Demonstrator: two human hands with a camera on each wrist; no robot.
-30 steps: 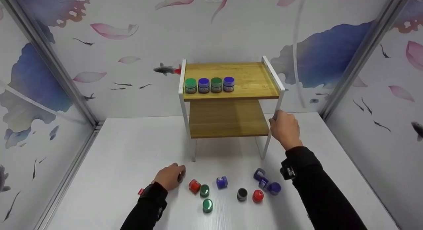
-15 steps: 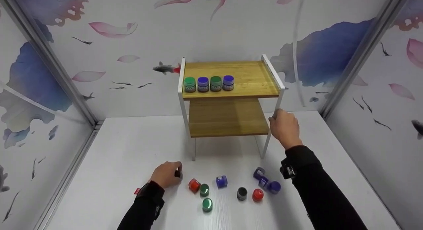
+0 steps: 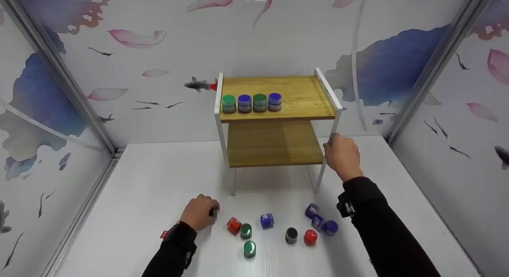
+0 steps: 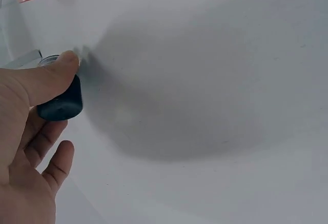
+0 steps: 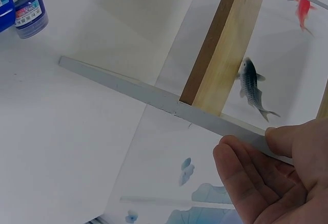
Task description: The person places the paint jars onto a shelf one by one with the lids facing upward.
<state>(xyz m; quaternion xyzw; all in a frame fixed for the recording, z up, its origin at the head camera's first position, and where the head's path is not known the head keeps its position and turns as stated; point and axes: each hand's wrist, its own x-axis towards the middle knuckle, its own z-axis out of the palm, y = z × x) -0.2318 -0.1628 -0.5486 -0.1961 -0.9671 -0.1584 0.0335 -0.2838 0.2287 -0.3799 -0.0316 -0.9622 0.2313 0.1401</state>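
Observation:
My left hand [image 3: 199, 212] pinches a small paint jar with a dark cap [image 4: 61, 105] between thumb and fingers, low over the white table, left of the loose jars. Most of that jar is hidden by the fingers in the head view. With thumb and fingers, my right hand [image 3: 342, 155] holds the right front leg [image 5: 169, 103] of a two-tier wooden shelf [image 3: 304, 104]. Along the front left of its top board stand a green jar [image 3: 229, 104], a blue jar [image 3: 244, 104], another green jar [image 3: 260, 103] and another blue jar [image 3: 274, 102].
Before the shelf lie a red jar [image 3: 234, 225], two green-capped jars [image 3: 249, 249], a tipped blue jar [image 3: 267, 220], a black-capped jar [image 3: 291, 235] and a second red jar [image 3: 310, 237]. Several blue jars [image 3: 330, 227] cluster at right. Patterned walls [image 3: 159, 110] enclose the table.
My left hand has shifted slightly left, away from the red jar, with the dark-capped jar turning in its fingers. The right hand keeps its hold on the shelf leg.

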